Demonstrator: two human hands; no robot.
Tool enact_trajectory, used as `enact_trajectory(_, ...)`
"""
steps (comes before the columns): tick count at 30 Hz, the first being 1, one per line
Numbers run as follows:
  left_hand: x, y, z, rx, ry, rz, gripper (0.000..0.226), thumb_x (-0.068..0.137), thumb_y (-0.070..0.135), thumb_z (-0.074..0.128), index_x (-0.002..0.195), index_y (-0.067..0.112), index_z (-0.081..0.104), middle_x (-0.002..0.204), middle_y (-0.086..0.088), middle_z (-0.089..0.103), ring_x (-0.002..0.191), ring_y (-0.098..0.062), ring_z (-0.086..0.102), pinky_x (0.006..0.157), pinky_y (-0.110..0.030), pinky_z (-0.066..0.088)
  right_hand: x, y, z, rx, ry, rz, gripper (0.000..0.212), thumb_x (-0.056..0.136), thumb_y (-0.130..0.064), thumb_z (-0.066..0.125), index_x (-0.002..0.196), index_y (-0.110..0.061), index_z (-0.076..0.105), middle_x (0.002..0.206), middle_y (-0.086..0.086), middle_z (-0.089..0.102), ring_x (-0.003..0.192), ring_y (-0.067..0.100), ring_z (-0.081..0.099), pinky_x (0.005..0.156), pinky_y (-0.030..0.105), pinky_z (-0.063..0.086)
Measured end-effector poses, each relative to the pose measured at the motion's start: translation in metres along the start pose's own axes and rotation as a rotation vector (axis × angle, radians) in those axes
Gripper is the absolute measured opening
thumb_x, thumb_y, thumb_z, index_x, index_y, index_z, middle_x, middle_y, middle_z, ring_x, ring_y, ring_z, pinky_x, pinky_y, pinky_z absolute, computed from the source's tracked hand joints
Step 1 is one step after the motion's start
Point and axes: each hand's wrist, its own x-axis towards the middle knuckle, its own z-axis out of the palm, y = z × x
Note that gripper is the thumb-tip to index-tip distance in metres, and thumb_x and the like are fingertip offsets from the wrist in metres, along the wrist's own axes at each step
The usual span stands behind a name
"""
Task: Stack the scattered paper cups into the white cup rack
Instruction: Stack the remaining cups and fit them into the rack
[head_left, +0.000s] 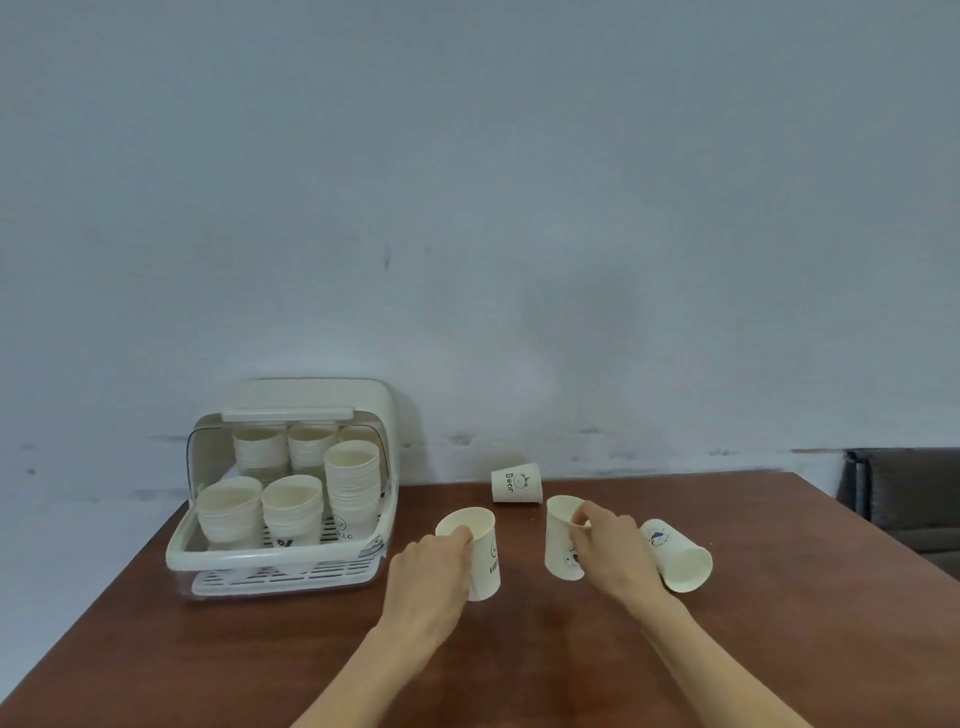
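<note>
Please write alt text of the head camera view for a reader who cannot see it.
A person's left hand and right hand each grip an upright paper cup on a brown table. Two more cups lie on their sides nearby, and a white cup rack at left holds stacked cups.

The cup lying on its side at the back of the table (516, 483) bears the word "Bear" under a small drawn face. The cup in the left hand (480, 551) shows the letters "HEL", the rest hidden by its curve. A cup in the front right stack in the rack (347, 525) reads "HELLO". The round marks on the other two cups are too small to read.
</note>
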Motion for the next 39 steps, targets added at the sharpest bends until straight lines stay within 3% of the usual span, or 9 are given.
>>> enact_trajectory(3, -0.005, -0.01, -0.015, -0.023, 0.037, -0.015, 0.018, 0.098, 0.025, 0.037, 0.107, 0.022, 0.052, 0.1, -0.006, 0.066, 0.09, -0.03, 0.062, 0.074, -0.04, 0.048, -0.006, -0.018, -0.001, 0.004, -0.006, -0.049, 0.02, 0.087, -0.024, 0.039, 0.099, -0.026, 0.055, 0.095, 0.006, 0.066, 0.086, 0.029, 0.058, 0.072, 0.038, 0.05)
enact_trajectory(11, -0.024, -0.046, -0.045, -0.074, 0.171, -0.09, 0.024, 0.099, 0.031, 0.034, 0.099, 0.021, 0.055, 0.096, 0.001, 0.065, 0.088, -0.023, 0.061, 0.074, -0.039, 0.049, -0.017, -0.072, 0.006, -0.008, 0.002, -0.207, 0.016, 0.087, -0.031, 0.046, 0.095, -0.03, 0.06, 0.096, 0.003, 0.069, 0.089, 0.029, 0.061, 0.072, 0.035, 0.049)
enact_trajectory(16, -0.036, -0.075, -0.058, -0.094, 0.232, -0.136, 0.027, 0.099, 0.035, 0.033, 0.097, 0.023, 0.057, 0.092, 0.005, 0.063, 0.085, -0.02, 0.061, 0.071, -0.038, 0.049, -0.021, -0.111, 0.015, -0.007, 0.005, -0.33, 0.014, 0.089, -0.027, 0.049, 0.094, -0.026, 0.062, 0.09, -0.004, 0.071, 0.085, 0.019, 0.061, 0.071, 0.033, 0.051)
enact_trajectory(20, -0.044, -0.099, -0.068, -0.121, 0.274, -0.179, 0.025, 0.098, 0.034, 0.037, 0.085, 0.021, 0.055, 0.083, 0.005, 0.062, 0.08, -0.021, 0.061, 0.065, -0.036, 0.046, -0.024, -0.142, 0.025, 0.013, 0.015, -0.409, 0.017, 0.09, -0.025, 0.05, 0.099, -0.021, 0.063, 0.092, 0.0, 0.072, 0.086, 0.021, 0.063, 0.072, 0.035, 0.051)
enact_trajectory(39, -0.085, -0.182, -0.102, -0.091, 0.306, -0.392, 0.026, 0.097, 0.034, 0.036, 0.089, 0.024, 0.059, 0.084, 0.004, 0.064, 0.08, -0.021, 0.061, 0.066, -0.033, 0.046, -0.008, -0.282, 0.076, 0.14, 0.158, -0.582, 0.017, 0.096, -0.022, 0.047, 0.102, -0.017, 0.062, 0.087, -0.001, 0.067, 0.079, 0.018, 0.059, 0.068, 0.034, 0.047)
